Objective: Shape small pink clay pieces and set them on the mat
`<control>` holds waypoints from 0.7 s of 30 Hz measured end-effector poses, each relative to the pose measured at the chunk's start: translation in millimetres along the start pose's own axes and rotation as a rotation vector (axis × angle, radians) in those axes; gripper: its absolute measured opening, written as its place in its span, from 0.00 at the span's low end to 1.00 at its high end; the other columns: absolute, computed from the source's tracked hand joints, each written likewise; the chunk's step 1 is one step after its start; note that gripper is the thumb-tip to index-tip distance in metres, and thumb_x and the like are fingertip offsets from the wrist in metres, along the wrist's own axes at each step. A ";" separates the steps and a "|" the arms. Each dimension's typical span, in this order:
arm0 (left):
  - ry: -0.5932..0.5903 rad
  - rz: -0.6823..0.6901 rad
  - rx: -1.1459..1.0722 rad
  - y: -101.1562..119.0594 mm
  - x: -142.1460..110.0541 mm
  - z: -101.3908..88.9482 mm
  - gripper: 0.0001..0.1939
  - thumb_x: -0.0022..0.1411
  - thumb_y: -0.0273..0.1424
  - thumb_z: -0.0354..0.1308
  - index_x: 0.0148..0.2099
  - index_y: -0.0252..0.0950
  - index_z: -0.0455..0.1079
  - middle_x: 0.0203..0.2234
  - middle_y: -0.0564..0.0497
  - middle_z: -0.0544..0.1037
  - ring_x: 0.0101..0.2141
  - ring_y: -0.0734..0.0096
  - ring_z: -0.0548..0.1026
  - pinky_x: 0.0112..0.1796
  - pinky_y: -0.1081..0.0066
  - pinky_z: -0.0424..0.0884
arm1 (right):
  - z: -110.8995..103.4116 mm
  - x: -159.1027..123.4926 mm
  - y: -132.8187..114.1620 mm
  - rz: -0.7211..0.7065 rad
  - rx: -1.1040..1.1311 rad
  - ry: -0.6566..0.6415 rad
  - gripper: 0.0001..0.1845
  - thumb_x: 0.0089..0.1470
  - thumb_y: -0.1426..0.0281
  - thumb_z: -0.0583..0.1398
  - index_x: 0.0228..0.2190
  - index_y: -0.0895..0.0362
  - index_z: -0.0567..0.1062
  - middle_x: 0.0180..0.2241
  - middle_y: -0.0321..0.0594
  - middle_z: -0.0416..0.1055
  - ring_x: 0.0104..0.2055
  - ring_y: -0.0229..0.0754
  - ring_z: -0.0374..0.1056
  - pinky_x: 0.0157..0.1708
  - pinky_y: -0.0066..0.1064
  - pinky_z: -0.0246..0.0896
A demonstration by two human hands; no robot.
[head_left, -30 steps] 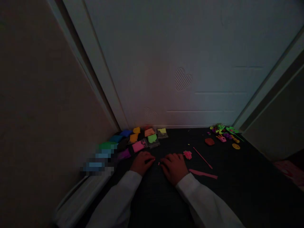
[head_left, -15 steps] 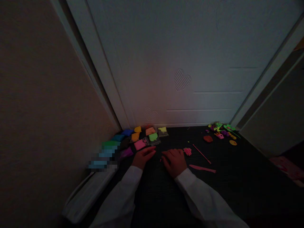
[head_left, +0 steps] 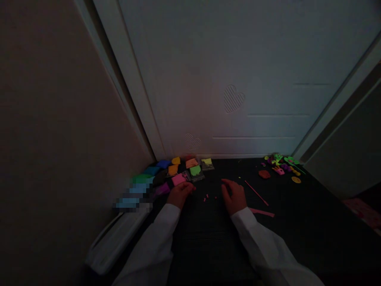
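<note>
My left hand (head_left: 180, 194) is in front of the pink clay packet, thumb and fingers drawn together at the tips. Whether a small piece sits in that pinch is too dark to tell. My right hand (head_left: 234, 197) rests on the dark table with its thumb apart from its bent fingers and nothing visible between them. Between the hands lie a few tiny pink clay bits (head_left: 207, 196). Right of my right hand are a thin pink modelling stick (head_left: 256, 193) and a pink plastic knife (head_left: 263, 213), its blade partly covered by the hand. The pink beaded cluster is hidden.
Bagged clay in many colours, such as a green packet (head_left: 195, 171), lines the back left. A pale case (head_left: 119, 238) lies along the left wall. At the back right are a red clay piece (head_left: 264, 174), small colourful figures (head_left: 279, 171) and a yellow disc (head_left: 296, 180).
My right hand has moved right, now covering the pink cluster and part of the knife, and exposing the pink bits. My left fingers have closed together. The view has shifted slightly.
</note>
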State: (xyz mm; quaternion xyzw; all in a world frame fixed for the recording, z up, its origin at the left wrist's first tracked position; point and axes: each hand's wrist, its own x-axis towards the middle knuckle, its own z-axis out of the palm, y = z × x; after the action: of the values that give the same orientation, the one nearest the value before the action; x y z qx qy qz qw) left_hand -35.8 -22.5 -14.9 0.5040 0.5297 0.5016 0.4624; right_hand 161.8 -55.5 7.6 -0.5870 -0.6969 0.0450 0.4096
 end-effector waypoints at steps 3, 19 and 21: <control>-0.020 -0.102 -0.213 0.9 -0.5 -0.2 0.15 0.38 0.35 0.59 0.30 0.31 0.65 0.25 0.49 0.74 0.27 0.73 0.70 0.31 0.71 0.65 | 1.0 -1.5 -1.9 -0.032 -0.004 -0.028 0.14 0.49 0.69 0.48 0.38 0.57 0.66 0.30 0.40 0.67 0.33 0.40 0.60 0.36 0.32 0.47; -0.043 -0.082 -0.203 3.3 -3.6 2.5 0.13 0.38 0.36 0.59 0.24 0.31 0.65 0.16 0.53 0.68 0.20 0.77 0.65 0.25 0.74 0.61 | 6.2 -11.1 -15.1 -0.197 -0.183 -0.202 0.11 0.46 0.65 0.52 0.35 0.51 0.68 0.34 0.37 0.64 0.38 0.41 0.56 0.38 0.37 0.43; -0.084 -0.078 -0.257 3.1 -3.0 1.7 0.14 0.41 0.39 0.56 0.22 0.31 0.63 0.14 0.54 0.65 0.19 0.79 0.63 0.23 0.75 0.59 | 7.9 -13.9 -20.7 -0.258 -0.216 -0.266 0.11 0.45 0.63 0.53 0.33 0.49 0.69 0.34 0.36 0.63 0.38 0.42 0.54 0.38 0.38 0.42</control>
State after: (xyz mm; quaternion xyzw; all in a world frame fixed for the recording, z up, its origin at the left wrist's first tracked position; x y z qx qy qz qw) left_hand -33.7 -25.4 -12.0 0.4404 0.4603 0.5254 0.5640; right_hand 140.4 -70.4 6.4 -0.5223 -0.8150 -0.0057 0.2509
